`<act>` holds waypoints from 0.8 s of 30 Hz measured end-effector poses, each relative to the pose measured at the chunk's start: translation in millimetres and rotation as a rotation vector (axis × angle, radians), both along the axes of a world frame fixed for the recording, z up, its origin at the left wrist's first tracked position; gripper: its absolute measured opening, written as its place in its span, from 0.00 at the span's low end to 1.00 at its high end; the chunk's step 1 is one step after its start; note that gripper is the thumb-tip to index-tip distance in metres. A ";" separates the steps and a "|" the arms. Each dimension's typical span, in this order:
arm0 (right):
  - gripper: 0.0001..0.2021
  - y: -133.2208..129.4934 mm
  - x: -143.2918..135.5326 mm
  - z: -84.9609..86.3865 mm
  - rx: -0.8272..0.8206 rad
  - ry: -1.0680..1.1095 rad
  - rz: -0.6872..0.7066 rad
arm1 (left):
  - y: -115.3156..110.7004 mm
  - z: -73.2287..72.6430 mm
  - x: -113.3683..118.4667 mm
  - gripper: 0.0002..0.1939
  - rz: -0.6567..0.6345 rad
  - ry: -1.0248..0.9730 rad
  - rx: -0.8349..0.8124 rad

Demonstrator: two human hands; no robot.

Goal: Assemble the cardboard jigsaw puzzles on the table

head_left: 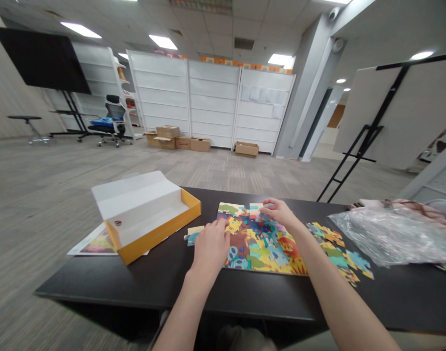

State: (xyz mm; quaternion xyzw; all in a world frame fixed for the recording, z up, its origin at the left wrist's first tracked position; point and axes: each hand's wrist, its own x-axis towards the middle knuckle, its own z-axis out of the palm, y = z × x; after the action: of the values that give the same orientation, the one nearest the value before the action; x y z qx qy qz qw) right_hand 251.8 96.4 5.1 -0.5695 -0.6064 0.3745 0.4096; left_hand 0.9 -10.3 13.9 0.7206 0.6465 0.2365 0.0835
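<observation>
A colourful jigsaw puzzle point(259, 248) with animal pictures lies partly assembled on the black table. My left hand point(212, 243) rests over its left side, fingers stretched forward onto the pieces, next to a yellow piece point(233, 224). At the puzzle's far edge, my right hand point(279, 213) pinches a puzzle piece point(265, 208), partly hidden by the fingers. One loose light-and-blue piece point(194, 234) lies left of my left hand. Several loose puzzle pieces point(341, 256) are heaped to the right, partly behind my right forearm.
An open yellow box point(159, 234) with a white lid stands at the table's left, over a printed sheet point(94, 241). Crumpled clear plastic point(394, 236) covers the right end of the black table point(164, 278). Beyond stand cardboard boxes point(167, 131), an office chair point(113, 122) and white shelving point(211, 102).
</observation>
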 end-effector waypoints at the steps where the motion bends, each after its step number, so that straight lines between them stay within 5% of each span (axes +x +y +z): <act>1: 0.18 0.4 -2.9 -1.9 -0.012 -0.016 0.008 | -0.3 -0.1 0.5 0.09 -0.004 0.036 -0.014; 13: 0.12 17.7 -7.3 -21.7 0.045 -0.099 -0.111 | -0.5 -3.3 2.4 0.10 -0.063 0.126 -0.047; 24: 0.11 13.8 -12.6 -19.9 0.099 -0.199 -0.124 | -2.6 0.6 4.9 0.10 -0.083 0.105 -0.049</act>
State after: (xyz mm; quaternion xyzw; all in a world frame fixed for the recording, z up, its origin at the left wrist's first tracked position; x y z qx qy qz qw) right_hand 239.3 110.2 -14.9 -0.6194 -0.6255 0.2597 0.3971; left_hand 5.8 -12.8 14.5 0.7561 0.6249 0.1786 0.0767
